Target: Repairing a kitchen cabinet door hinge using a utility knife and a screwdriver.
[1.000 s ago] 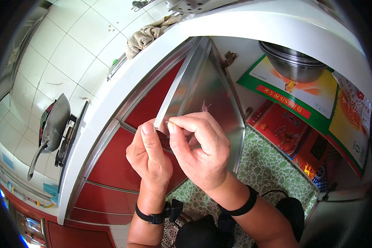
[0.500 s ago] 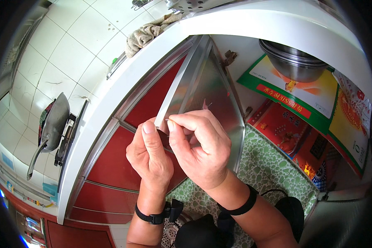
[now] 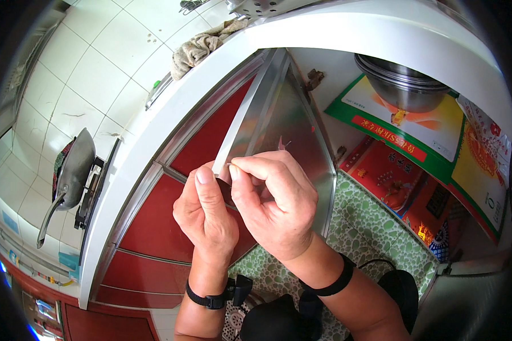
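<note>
My left hand (image 3: 209, 207) is closed at the free corner of the open cabinet door (image 3: 242, 128), its thumb upright against the pale metal edge and its other fingers mostly hidden. Just to the right, my right hand (image 3: 276, 199) pinches thumb and forefinger together beside that same corner. A tiny pale sliver shows at its fingertips, too small to name. Between the two hands a dark patch is partly visible below the corner. Both wrists wear black straps.
Right of the door, steel bowls (image 3: 401, 85) sit on a green and yellow carton (image 3: 404, 128) inside the cabinet, with red boxes (image 3: 389, 176) below. A wok (image 3: 77, 167) stands on the stove at left. A rag (image 3: 196, 54) lies on the white counter edge (image 3: 153, 108).
</note>
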`<control>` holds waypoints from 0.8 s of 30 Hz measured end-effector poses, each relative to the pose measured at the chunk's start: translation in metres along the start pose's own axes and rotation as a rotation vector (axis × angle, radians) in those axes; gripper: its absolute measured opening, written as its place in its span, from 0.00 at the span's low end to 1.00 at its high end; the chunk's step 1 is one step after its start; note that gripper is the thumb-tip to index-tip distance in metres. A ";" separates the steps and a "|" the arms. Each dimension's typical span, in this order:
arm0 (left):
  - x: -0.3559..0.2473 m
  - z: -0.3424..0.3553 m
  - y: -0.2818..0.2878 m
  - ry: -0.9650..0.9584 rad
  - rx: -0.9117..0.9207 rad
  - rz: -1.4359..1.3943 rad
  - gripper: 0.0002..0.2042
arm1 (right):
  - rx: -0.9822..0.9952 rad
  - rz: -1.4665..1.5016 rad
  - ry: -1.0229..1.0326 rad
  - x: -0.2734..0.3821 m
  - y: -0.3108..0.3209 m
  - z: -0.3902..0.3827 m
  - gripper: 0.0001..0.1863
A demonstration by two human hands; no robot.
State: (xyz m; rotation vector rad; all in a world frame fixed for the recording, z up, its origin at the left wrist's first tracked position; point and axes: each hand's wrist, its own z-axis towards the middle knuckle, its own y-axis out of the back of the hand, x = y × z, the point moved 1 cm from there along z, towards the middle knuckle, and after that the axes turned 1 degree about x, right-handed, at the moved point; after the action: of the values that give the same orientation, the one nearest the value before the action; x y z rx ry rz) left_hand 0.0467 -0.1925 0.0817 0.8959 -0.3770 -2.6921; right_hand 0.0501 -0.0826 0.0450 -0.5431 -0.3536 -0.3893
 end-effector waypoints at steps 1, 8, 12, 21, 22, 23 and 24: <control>0.000 0.000 0.000 0.004 -0.004 -0.007 0.21 | 0.008 -0.004 -0.015 0.002 0.001 0.000 0.10; -0.003 0.000 -0.002 0.007 -0.004 -0.001 0.21 | -0.039 -0.012 -0.035 0.002 -0.003 0.002 0.10; -0.002 0.000 -0.002 0.004 -0.011 0.009 0.21 | -0.050 -0.037 -0.029 0.002 -0.002 0.003 0.11; -0.001 0.000 -0.003 -0.015 -0.026 0.035 0.21 | 0.023 -0.166 0.115 0.001 0.004 0.006 0.13; -0.001 0.000 -0.003 -0.006 -0.025 0.031 0.21 | 0.036 -0.165 0.120 0.001 0.005 0.006 0.13; -0.001 -0.001 -0.002 0.003 -0.024 0.029 0.21 | 0.050 -0.164 0.124 0.002 0.005 0.006 0.13; -0.001 -0.001 -0.002 0.003 -0.024 0.029 0.21 | 0.050 -0.164 0.124 0.001 0.005 0.006 0.13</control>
State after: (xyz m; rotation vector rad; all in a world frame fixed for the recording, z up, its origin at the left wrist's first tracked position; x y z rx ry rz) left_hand 0.0480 -0.1904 0.0811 0.8811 -0.3529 -2.6625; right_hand 0.0523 -0.0754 0.0482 -0.4399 -0.2884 -0.5681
